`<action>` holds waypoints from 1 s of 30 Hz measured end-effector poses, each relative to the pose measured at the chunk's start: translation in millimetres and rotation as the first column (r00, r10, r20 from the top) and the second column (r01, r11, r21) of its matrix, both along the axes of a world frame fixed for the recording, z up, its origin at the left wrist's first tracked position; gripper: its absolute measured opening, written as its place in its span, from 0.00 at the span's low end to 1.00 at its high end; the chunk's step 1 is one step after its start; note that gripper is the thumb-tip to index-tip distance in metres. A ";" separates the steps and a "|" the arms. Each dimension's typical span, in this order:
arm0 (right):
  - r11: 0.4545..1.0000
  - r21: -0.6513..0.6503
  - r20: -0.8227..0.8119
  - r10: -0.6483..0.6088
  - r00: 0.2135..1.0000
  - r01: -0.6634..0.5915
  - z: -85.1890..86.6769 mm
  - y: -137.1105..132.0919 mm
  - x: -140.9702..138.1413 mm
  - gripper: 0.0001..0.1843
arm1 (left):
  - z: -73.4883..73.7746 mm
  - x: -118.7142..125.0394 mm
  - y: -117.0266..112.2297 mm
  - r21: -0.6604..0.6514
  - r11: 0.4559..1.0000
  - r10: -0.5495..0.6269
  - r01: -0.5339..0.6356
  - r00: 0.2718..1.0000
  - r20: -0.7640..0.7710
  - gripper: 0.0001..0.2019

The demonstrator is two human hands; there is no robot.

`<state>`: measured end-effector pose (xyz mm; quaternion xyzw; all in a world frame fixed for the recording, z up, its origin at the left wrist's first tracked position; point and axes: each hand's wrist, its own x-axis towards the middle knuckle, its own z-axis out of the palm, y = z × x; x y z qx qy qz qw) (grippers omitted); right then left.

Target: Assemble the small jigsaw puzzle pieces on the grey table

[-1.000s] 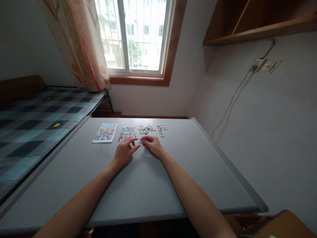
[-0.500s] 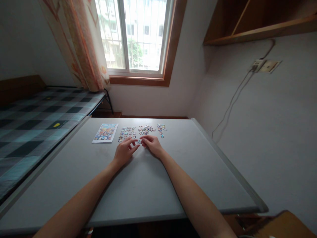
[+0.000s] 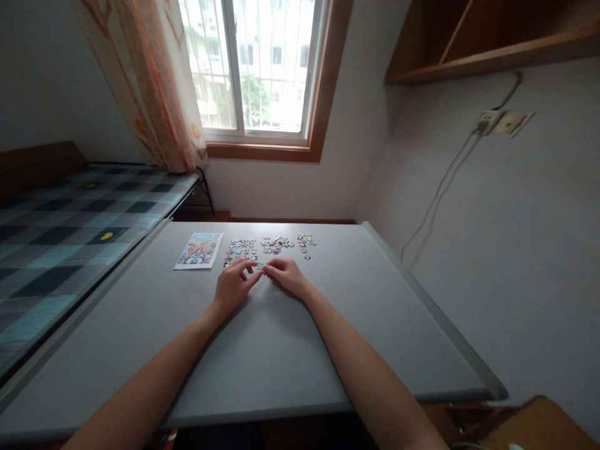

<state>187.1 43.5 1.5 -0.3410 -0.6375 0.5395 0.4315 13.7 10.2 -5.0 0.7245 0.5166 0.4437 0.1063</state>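
Note:
Between my two hands is a small pale-blue jigsaw piece (image 3: 259, 266), partly covered by fingers; whether it is one piece or two joined I cannot tell. My left hand (image 3: 233, 281) pinches it from the left with thumb and fingers. From the right, my right hand (image 3: 287, 275) grips it at the fingertips. Just beyond my hands, loose jigsaw pieces lie in three groups: a left group (image 3: 241, 247), a middle pile (image 3: 277, 244) and a smaller right group (image 3: 307, 240). A colourful printed picture sheet (image 3: 199, 251) lies left of them.
The grey table (image 3: 262, 362) reaches from my body to near the window wall. A checked bed (image 3: 112, 212) stands along the left. At the right wall are a cable (image 3: 435, 194) and a wooden shelf (image 3: 492, 59). A wooden seat (image 3: 539, 428) is at lower right.
My right hand's fingers have moved slightly left and closer to my left hand, with thumb and fingertips now closer together at the jigsaw piece. My left hand has barely shifted.

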 end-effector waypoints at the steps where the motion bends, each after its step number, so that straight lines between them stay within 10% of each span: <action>1: 1.000 0.001 0.001 -0.007 1.000 0.007 -0.2 0.1 -0.1 0.17 | 0.2 0.1 -0.1 0.000 1.000 -0.003 0.003 1.000 -0.004 0.10; 30: 0.996 -0.048 -0.093 -0.082 0.992 0.078 -5.8 3.4 -1.7 0.18 | 0.7 -0.2 0.3 0.018 0.999 -0.026 0.026 1.000 -0.014 0.08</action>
